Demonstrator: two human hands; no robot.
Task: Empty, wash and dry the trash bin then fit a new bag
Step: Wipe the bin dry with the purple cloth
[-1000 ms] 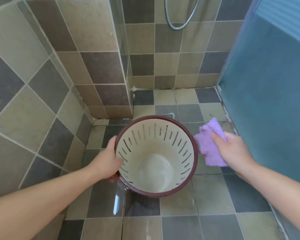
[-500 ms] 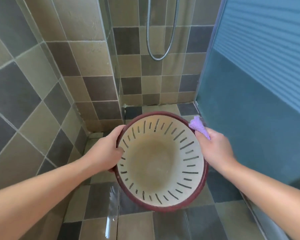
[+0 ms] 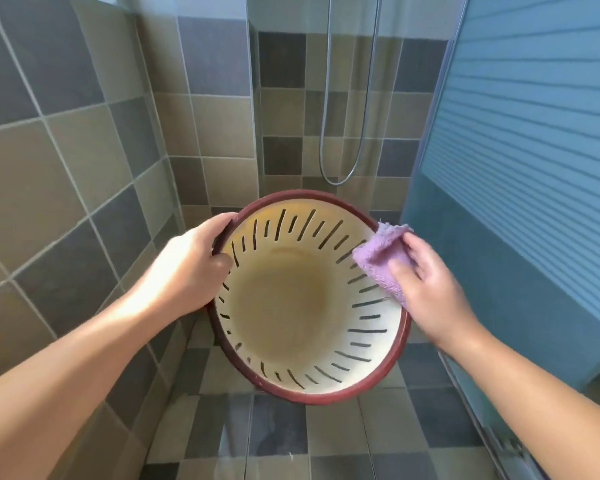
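A round trash bin with a cream slotted inside and a dark red rim is held up off the floor, its mouth tilted toward me. It holds nothing. My left hand grips the rim on the left, thumb inside. My right hand holds a purple cloth against the inner wall at the bin's right rim.
Tiled walls stand close on the left and ahead, with a glass partition between. A shower hose loops down the far wall. A blue frosted door closes off the right side. The wet tiled floor lies below.
The bin has been lifted from the floor and tilted toward me. My right hand brought the purple cloth from beside the bin over the rim onto its inner wall.
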